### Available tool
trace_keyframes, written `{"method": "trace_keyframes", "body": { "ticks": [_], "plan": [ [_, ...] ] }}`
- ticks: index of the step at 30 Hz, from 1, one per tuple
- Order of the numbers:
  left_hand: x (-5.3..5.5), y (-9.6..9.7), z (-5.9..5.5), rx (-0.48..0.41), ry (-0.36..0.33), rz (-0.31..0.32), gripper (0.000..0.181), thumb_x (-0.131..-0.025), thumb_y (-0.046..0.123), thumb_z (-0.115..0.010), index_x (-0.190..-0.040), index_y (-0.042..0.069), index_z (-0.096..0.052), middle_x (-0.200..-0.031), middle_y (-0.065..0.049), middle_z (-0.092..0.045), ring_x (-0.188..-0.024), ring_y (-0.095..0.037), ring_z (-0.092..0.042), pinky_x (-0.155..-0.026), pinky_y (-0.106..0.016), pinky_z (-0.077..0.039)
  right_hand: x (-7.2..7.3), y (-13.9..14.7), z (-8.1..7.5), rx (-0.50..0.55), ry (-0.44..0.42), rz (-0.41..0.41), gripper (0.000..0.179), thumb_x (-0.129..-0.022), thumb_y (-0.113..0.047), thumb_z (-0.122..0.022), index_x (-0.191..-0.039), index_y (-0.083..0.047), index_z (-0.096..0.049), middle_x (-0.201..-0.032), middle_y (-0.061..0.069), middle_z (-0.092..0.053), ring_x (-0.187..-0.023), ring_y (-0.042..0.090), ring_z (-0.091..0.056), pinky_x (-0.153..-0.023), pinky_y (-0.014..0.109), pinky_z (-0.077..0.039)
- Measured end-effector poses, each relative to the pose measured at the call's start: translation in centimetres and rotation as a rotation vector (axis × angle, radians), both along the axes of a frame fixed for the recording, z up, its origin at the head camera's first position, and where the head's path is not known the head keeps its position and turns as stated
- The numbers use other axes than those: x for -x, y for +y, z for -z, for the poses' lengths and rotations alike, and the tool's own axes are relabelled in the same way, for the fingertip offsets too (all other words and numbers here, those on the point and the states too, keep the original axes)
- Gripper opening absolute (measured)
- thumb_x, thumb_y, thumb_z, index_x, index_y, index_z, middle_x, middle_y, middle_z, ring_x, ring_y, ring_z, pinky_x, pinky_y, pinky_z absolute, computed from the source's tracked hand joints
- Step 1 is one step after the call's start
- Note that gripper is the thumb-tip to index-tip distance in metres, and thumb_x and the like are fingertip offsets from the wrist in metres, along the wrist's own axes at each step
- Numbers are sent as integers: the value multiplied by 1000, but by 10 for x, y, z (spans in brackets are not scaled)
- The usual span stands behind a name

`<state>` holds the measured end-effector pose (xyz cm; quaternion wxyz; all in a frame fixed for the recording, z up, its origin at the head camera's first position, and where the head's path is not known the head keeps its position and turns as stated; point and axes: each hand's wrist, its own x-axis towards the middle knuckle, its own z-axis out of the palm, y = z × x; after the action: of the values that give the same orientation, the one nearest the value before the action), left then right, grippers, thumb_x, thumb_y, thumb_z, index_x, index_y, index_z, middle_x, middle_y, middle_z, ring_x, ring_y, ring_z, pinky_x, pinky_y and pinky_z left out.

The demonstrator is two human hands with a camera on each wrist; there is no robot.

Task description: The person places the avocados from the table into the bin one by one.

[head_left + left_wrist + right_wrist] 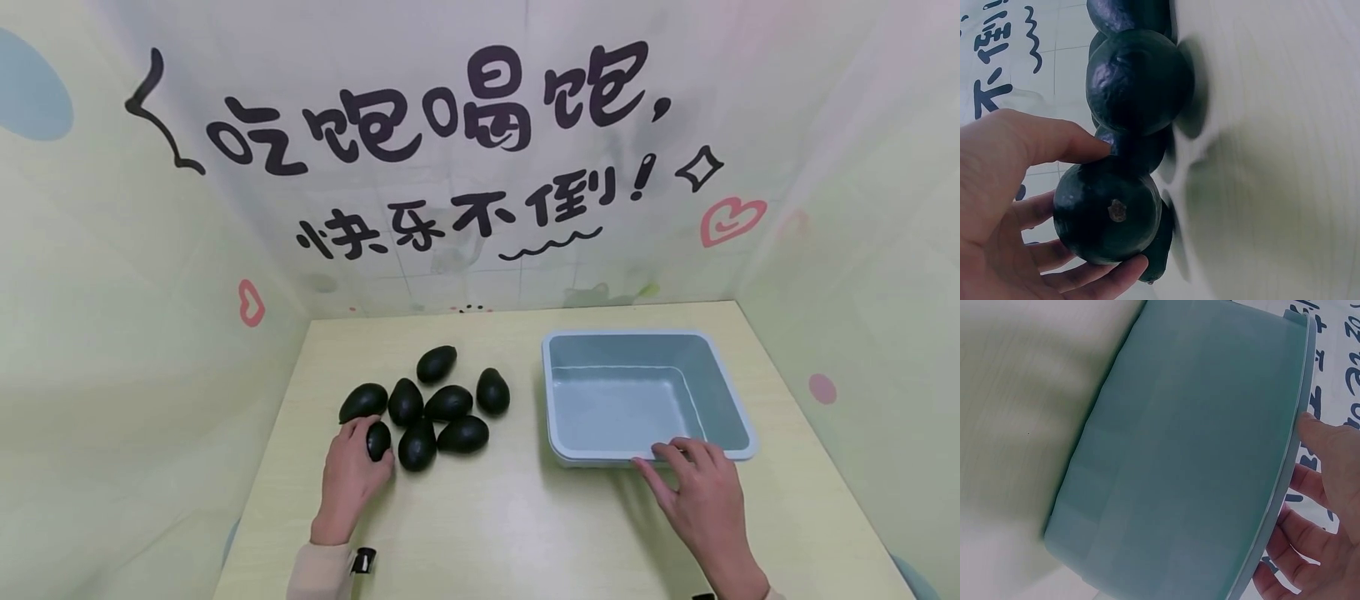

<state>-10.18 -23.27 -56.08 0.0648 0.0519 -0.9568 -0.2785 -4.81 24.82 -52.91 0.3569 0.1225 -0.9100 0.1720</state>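
Note:
My left hand grips a dark avocado, thumb on one side and fingers curled round the other. Its round end, with a small brown stem scar, faces the left wrist camera. Beyond it lie several more dark avocados in a loose cluster on the left half of the table. My right hand pinches the near rim of a blue-grey plastic tub, with the thumb on the outer side and the fingers hooked over the edge. No avocado shows inside the tub, which stands upright on the table.
The pale wooden table runs back to a printed cloth wall with large black characters. Similar cloth panels rise along the left and right sides. A strip of bare wood separates the avocados from the tub.

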Motion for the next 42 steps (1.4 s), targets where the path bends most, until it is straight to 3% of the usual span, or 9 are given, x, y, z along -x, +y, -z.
{"method": "trace_keyframes", "body": {
  "ticks": [16, 42],
  "plan": [
    [-1, 5, 0, 13, -9, 12, 56, -87, 13, -77, -140, 3, -64, -147, -29, -57, -125, -54, -59, -96, -66, -53, 0, 0, 2, 10, 12, 1, 74, -106, -69, -45, -86, -6, -78, -86, 16, -72, -80, 41, -64, -68, 55, -48],
    [-6, 17, -14, 27, 23, 40, 54, -87, 12, -77, -139, 3, -65, -146, -27, -58, -128, -52, -59, -99, -66, -53, -1, -1, 2, 19, 6, 9, 75, -106, -70, -45, -86, -5, -78, -87, 16, -72, -81, 42, -64, -68, 55, -47]
  ]
}}
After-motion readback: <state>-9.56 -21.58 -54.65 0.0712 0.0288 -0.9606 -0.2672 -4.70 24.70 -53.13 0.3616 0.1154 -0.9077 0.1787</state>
